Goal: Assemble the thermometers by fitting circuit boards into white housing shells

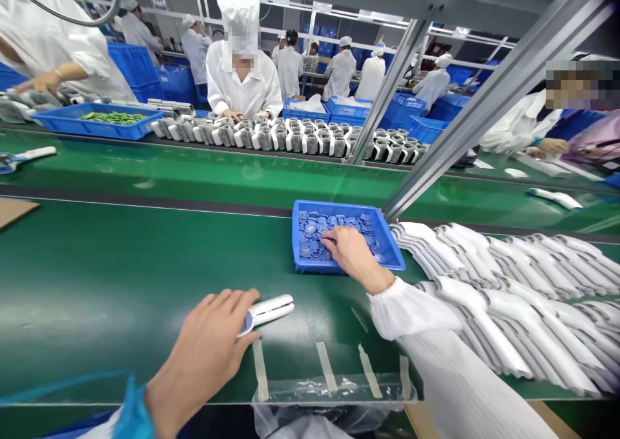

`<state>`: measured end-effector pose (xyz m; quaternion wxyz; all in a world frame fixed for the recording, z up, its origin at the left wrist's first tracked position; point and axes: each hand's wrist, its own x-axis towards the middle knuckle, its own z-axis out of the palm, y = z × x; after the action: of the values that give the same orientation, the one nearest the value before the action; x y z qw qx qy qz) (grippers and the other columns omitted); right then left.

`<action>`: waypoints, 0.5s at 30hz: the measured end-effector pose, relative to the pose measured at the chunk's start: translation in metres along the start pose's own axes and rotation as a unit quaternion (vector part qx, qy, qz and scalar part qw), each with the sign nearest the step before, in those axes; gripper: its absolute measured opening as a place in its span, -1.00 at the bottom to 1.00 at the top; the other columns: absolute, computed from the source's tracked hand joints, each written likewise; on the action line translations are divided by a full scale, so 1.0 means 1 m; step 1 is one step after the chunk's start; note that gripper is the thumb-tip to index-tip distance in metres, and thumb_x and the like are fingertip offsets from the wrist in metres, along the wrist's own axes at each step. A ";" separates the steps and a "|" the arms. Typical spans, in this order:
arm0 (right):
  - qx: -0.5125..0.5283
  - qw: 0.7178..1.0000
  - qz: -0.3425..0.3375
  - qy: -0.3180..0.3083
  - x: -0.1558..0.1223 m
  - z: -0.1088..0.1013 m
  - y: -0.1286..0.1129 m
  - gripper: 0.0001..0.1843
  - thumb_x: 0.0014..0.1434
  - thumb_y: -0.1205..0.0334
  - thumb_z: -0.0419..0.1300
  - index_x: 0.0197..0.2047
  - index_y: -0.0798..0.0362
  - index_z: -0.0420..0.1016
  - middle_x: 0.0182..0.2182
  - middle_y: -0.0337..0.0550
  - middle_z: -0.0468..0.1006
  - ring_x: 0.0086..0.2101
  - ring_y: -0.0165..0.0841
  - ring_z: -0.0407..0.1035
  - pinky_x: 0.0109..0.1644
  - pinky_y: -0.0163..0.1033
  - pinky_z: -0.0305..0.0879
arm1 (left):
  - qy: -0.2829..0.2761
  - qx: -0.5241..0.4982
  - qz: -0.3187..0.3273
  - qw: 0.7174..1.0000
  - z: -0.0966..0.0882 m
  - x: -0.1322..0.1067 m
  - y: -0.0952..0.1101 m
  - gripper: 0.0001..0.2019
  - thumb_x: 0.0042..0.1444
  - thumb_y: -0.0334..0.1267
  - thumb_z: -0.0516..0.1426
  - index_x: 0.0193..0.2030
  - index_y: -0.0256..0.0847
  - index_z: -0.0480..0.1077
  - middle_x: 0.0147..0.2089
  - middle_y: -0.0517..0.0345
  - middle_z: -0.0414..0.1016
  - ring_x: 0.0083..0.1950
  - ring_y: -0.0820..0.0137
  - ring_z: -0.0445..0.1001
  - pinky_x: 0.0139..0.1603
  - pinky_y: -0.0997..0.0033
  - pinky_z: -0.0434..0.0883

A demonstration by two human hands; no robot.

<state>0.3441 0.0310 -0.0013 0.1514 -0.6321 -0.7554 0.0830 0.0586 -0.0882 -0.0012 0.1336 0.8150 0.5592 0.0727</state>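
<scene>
My left hand (pixel 208 339) is wrapped over one end of a white plastic housing (pixel 272 309) lying on the green work surface, and a bit of blue shows beside the fingers. The palm hides the rest of that part. Farther forward, my right hand (pixel 352 252) reaches into a blue tray (pixel 296 245) with its thumb and fingertips pinched together. Many small blue plastic parts (pixel 310 226) fill the tray under the fingers. Whatever the fingertips hold, if anything, is too small to make out.
Stacked white housings (pixel 484 303) lie to the right. A metal post (pixel 436 116) rises behind the tray. Tape strips (pixel 326 366) fix a clear plastic bag (pixel 339 394) to the front edge. Across the green conveyor (pixel 217 177), a person (pixel 245 81) works behind rows of grey-white parts (pixel 290 135).
</scene>
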 end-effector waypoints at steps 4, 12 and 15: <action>-0.009 1.000 -0.020 0.021 0.001 -0.006 0.000 -0.78 0.34 0.39 0.08 -0.17 0.16 0.59 -0.24 0.05 0.64 -0.19 -0.18 0.51 -0.09 -0.20 0.31 | -0.019 0.070 -0.001 0.997 0.003 0.016 0.024 -0.86 0.24 -0.37 0.08 -0.16 -0.21 0.48 -0.20 -0.01 0.56 -0.16 0.08 0.51 -0.19 0.17 0.34; 0.186 0.975 -0.030 0.119 -0.068 -0.014 -0.059 -0.77 0.41 0.23 -0.01 -0.09 0.05 0.47 -0.32 -0.17 0.63 -0.36 -0.34 0.52 -0.24 -0.28 0.35 | 0.013 -0.311 -0.100 0.945 -0.002 0.027 0.042 -0.62 0.31 0.09 -0.01 -0.06 -0.16 0.40 -0.30 0.15 0.47 -0.32 0.32 0.42 -0.32 0.39 0.32; 0.344 0.935 -0.019 0.080 -0.088 -0.012 -0.077 -0.81 0.37 0.28 0.06 -0.18 0.00 0.52 -0.24 -0.20 0.66 -0.24 -0.38 0.55 -0.14 -0.32 0.40 | 0.007 -0.341 -0.096 0.935 0.005 0.028 0.048 -0.59 0.29 0.05 0.02 0.09 -0.17 0.38 -0.18 0.05 0.52 -0.21 0.26 0.46 -0.24 0.35 0.36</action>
<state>0.2901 -0.0701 0.0238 0.4213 -0.5313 -0.6778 0.2842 0.1131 -0.0793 0.0076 0.4060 0.6623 0.5772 0.2518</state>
